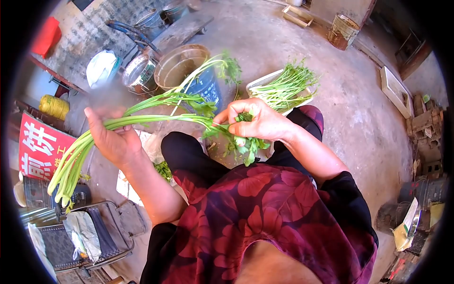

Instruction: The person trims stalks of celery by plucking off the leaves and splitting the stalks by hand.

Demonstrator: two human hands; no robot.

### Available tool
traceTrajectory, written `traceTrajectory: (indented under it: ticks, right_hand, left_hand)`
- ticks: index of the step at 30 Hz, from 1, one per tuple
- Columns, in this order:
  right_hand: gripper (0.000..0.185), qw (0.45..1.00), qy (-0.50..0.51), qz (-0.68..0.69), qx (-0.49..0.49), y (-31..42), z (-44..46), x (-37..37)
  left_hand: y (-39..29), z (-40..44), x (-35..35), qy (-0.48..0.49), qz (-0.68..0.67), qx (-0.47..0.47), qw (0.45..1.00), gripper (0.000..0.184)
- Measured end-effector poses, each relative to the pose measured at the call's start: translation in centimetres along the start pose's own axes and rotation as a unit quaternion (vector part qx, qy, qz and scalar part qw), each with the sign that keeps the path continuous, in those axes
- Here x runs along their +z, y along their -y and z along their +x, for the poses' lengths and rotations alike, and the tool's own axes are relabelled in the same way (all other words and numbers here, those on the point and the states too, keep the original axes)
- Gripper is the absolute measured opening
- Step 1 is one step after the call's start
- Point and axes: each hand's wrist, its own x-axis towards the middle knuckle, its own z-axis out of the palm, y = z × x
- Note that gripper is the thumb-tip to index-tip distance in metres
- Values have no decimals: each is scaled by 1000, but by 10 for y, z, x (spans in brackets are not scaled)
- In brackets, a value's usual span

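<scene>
My left hand (116, 139) cradles a bunch of long green celery stalks (78, 154), their cut ends hanging down to the left. The leafy tops of the bunch reach right, across my lap. There my right hand (257, 120) is closed in a pinch on the celery leaves (246, 146), and some leaf dangles below its fingers. One leafy top (229, 68) sticks up beyond my hands. Past my right hand, more thin green stalks (288, 87) lie in a white plastic basket (257, 84) on the floor.
A blue bucket (213, 90) with a brown rim and a metal pot (141, 71) stand just ahead. To the left are a red sign (40, 144) and a folding chair (118, 236). A rusty bucket (344, 31) and a white tray (396, 90) are at the right.
</scene>
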Motion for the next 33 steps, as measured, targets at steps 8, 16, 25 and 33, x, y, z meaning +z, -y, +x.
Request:
traceTrajectory:
  ticks: [8,16,25,33]
  right_hand:
    - [8,991,-76,-112,-18,-6,6,-2]
    - [11,984,-65,-133,102,-6,13,-8]
    - [9,922,-70,-378,-46,-25,17,-1]
    - [7,933,-305,34,189,-69,-2,-48]
  left_hand:
    - [-1,-4,5,10,3,-2,1000,33]
    - [0,-9,8,63,30,1,998,32]
    - [-3,-13,9,82,43,37,995,36]
    - [-28,2,-9,60,29,60,996,42]
